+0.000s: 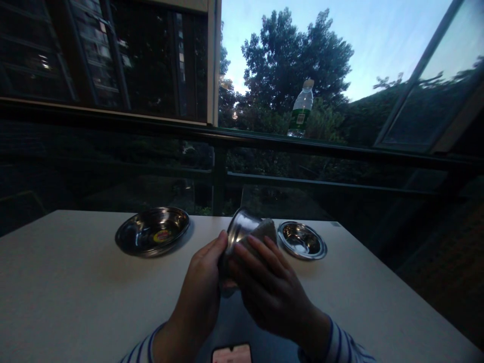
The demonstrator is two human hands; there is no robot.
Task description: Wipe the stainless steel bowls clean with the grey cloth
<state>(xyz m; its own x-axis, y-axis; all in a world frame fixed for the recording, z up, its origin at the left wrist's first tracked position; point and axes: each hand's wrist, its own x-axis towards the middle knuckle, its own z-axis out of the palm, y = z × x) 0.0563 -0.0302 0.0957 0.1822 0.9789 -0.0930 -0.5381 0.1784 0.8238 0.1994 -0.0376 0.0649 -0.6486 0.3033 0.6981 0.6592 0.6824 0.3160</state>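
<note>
A shiny metal bowl (243, 225) is tilted on its side above the middle of the table. My left hand (200, 287) grips its left rim, thumb up along the edge. Against the bowl's outer side my right hand (270, 290) presses a greyish cloth (265, 230), its fingers laid over it. Most of the cloth and the lower part of the bowl are hidden behind the fingers.
On the white table (75, 287) stand a wide metal dish (151, 232) with a yellow sticker at left and a smaller metal bowl (302, 240) at right. A phone (231, 354) lies at the near edge. Beyond are a railing (264, 143) and a plastic bottle (301, 110).
</note>
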